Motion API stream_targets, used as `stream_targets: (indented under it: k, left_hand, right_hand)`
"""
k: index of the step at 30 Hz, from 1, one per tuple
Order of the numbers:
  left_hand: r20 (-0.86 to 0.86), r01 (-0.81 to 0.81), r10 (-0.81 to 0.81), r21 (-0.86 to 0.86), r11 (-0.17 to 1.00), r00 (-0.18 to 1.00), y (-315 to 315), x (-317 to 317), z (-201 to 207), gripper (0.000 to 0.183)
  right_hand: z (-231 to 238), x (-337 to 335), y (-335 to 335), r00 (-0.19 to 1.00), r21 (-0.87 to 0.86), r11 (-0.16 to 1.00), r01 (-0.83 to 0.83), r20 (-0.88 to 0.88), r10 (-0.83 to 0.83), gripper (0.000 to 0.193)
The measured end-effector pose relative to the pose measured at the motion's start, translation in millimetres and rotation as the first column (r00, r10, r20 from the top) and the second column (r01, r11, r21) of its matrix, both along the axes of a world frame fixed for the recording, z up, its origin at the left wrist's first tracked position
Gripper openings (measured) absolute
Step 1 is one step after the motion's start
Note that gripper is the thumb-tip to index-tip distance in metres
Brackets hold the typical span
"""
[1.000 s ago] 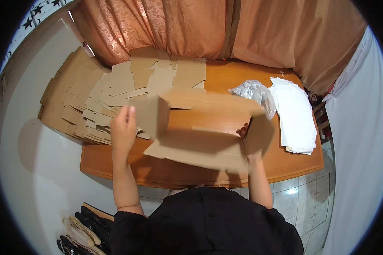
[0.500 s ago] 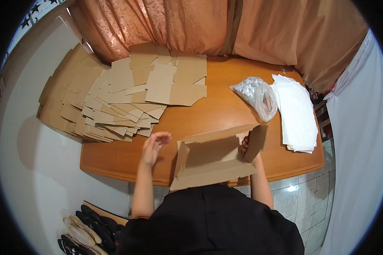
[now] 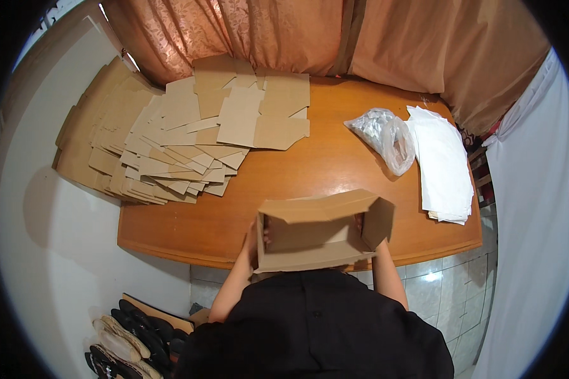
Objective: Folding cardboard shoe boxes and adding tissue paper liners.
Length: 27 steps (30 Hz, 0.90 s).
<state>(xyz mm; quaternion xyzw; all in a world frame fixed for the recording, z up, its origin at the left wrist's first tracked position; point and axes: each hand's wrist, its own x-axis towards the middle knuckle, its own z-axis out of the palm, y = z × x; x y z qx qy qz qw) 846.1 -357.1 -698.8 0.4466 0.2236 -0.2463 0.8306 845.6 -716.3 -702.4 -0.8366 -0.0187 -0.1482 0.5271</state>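
Note:
A brown cardboard box (image 3: 316,237), folded up with its open side toward me, is held between my hands at the table's near edge. My left hand (image 3: 253,242) grips the left end wall, its fingertips curled over to the inside. At the opposite end, my right hand (image 3: 360,222) holds the right side; a few fingers show inside the box, while the flap and end wall hide the rest. The long far flap leans inward over the opening.
Flat cardboard blanks (image 3: 189,139) lie in an overlapping pile on the left of the wooden table (image 3: 297,170). A clear plastic bag (image 3: 385,139) with silvery contents and a stack of white sheets (image 3: 442,167) lie at right. Shoes (image 3: 139,335) stand lower left.
My left hand has come from the open air at left to take hold of the box's left end. The box's far and right flaps have been brought more upright.

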Motion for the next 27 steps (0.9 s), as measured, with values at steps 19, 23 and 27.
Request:
stream_targets:
  k: [19, 23, 27]
  left_hand:
    - [0.795, -0.23, -0.313, 0.483, 0.845, 0.519, 29, 7, 88, 0.045]
    - [0.709, -0.346, -0.508, 0.692, 0.634, 0.489, 24, 5, 108, 0.034]
    - [0.664, -0.427, -0.663, 0.741, 0.519, 0.346, 34, 4, 128, 0.029]
  right_hand:
    - [74, 14, 32, 0.953, 0.6, 0.796, -0.082, -0.187, 0.239, 0.065]
    - [76, 16, 37, 0.963, 0.39, 0.919, -0.062, -0.218, 0.157, 0.073]
    - [102, 15, 39, 0.976, 0.294, 0.941, -0.165, -0.087, 0.198, 0.08]
